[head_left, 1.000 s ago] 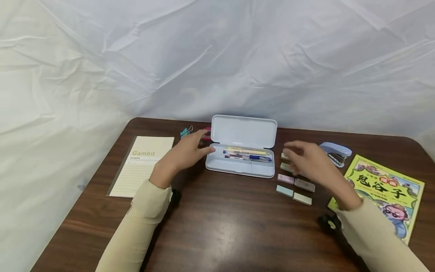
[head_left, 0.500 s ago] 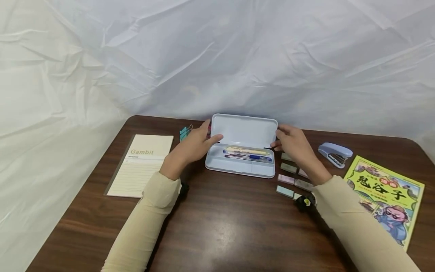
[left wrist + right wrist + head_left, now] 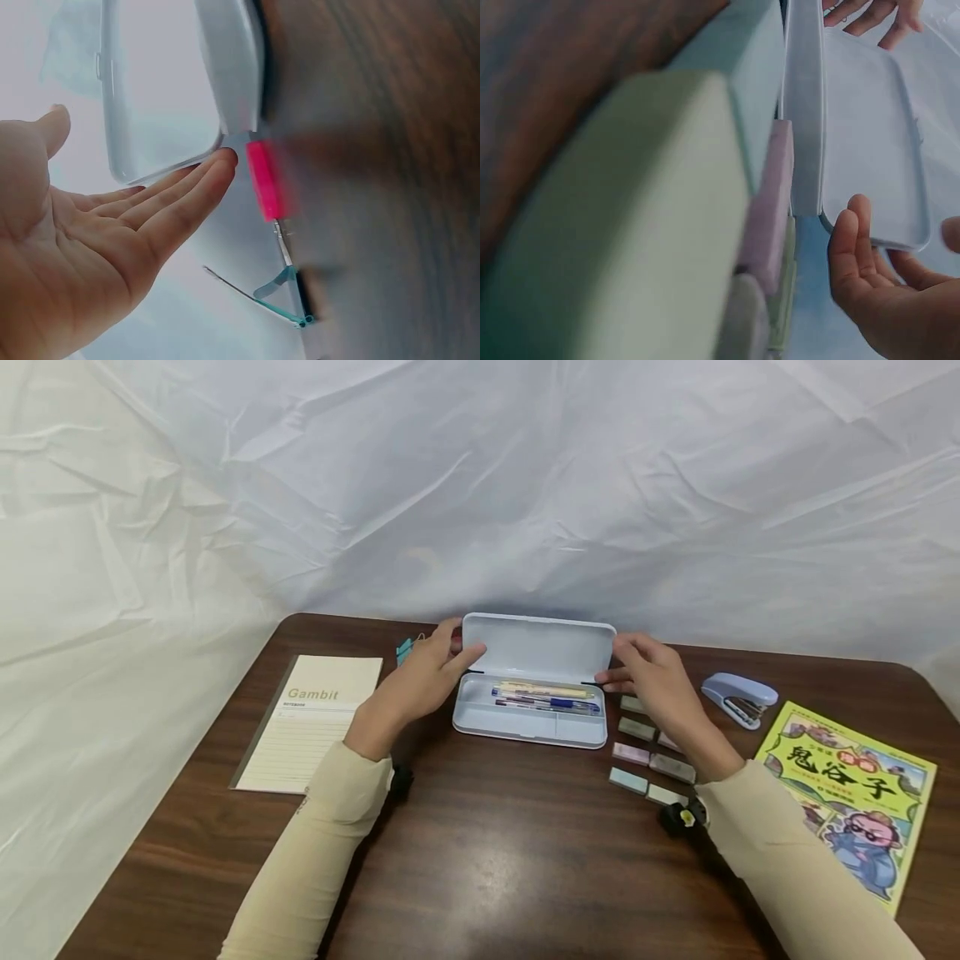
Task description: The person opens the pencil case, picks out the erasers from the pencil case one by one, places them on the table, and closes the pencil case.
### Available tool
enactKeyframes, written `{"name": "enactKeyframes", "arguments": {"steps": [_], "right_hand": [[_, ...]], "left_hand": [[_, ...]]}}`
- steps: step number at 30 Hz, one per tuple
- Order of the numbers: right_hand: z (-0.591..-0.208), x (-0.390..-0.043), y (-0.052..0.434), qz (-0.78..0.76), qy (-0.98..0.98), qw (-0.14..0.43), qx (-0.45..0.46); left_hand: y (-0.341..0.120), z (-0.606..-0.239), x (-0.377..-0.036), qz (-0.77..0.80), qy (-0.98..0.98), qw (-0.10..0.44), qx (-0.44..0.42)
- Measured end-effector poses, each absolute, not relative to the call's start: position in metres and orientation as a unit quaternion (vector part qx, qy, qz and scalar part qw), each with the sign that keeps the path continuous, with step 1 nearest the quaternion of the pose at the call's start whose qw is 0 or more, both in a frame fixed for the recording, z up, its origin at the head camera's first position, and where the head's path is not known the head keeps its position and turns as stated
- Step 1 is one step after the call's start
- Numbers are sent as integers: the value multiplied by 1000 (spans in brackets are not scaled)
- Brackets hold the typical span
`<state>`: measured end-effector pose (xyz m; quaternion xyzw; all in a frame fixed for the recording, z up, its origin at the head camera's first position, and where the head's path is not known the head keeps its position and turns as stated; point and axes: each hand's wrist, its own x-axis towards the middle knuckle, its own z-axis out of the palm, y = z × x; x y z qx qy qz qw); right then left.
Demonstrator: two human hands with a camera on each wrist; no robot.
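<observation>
A pale blue pencil case (image 3: 498, 724) stands with its lid (image 3: 536, 645) raised, leaning a little forward over the tray. Several pens (image 3: 546, 700) lie in the long rear compartment. At the lid's left end is my left hand (image 3: 427, 672), its straight fingers against the edge and its thumb apart in the left wrist view. My right hand (image 3: 652, 681) is at the lid's right end; in the right wrist view its fingers (image 3: 845, 236) touch the lid's edge from outside, loosely bent, with the thumb away from it.
Several pastel block-shaped erasers (image 3: 630, 781) lie in two columns right of the case. Beyond them are a blue stapler (image 3: 740, 699) and a yellow-green book (image 3: 847, 793). A notebook (image 3: 315, 727) lies at left. Teal binder clips (image 3: 404, 650) and a pink object (image 3: 264, 180) sit behind my left hand.
My right hand has moved from above the erasers to the lid's right end. My left hand has come to its left end. The lid has tilted slightly forward.
</observation>
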<state>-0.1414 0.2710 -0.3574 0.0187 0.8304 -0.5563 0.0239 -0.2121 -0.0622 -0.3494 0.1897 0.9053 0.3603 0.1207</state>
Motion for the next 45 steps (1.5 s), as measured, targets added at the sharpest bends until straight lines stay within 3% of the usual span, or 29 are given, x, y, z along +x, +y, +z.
{"name": "enactKeyframes", "arguments": {"steps": [10,25,35,39,45], "right_hand": [[-360,-129,270,-506,862,13,-3],[-359,-128,255,-352,929,70,-88],[-361,-127,243,-310,941,70,-121],[-361,-127,241,-289,946,61,-132],[-362,-126,239,-279,949,50,-138]], "left_hand": [[-64,-344,-203,379,896,97,211],[-67,-353,-199,286,907,169,258],[-62,-367,-204,256,912,151,285],[-68,-401,-225,246,909,114,315],[-65,-398,-223,239,914,125,302]]}}
